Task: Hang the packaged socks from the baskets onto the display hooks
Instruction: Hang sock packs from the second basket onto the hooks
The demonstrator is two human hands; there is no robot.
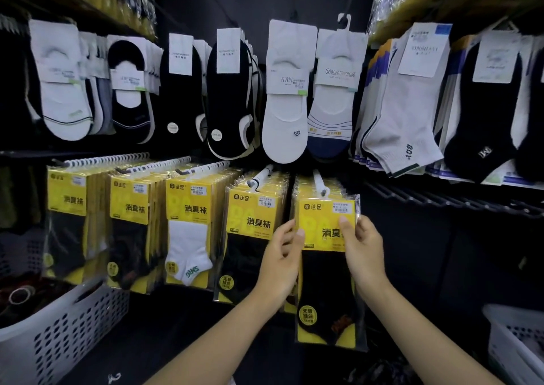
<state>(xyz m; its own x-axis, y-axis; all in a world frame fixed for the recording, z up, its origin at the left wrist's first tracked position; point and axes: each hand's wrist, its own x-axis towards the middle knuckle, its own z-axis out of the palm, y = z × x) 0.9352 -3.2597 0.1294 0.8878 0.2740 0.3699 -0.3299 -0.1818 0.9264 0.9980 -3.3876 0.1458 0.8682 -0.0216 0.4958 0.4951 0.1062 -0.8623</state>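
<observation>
A clear pack with a yellow card and black socks (326, 267) hangs at the front of the rightmost lower display hook (321, 183). My left hand (281, 261) pinches the pack's left edge, thumb on the yellow card. My right hand (360, 249) grips its right edge with the thumb on the front. More packs of the same kind sit behind it on that hook. Further yellow packs (188, 228) fill the hooks to the left.
A white perforated basket (59, 328) stands at the lower left, another white basket (515, 340) at the lower right. Loose no-show and ankle socks (284, 96) hang on the upper row. Bare wire hooks (441, 199) stick out to the right.
</observation>
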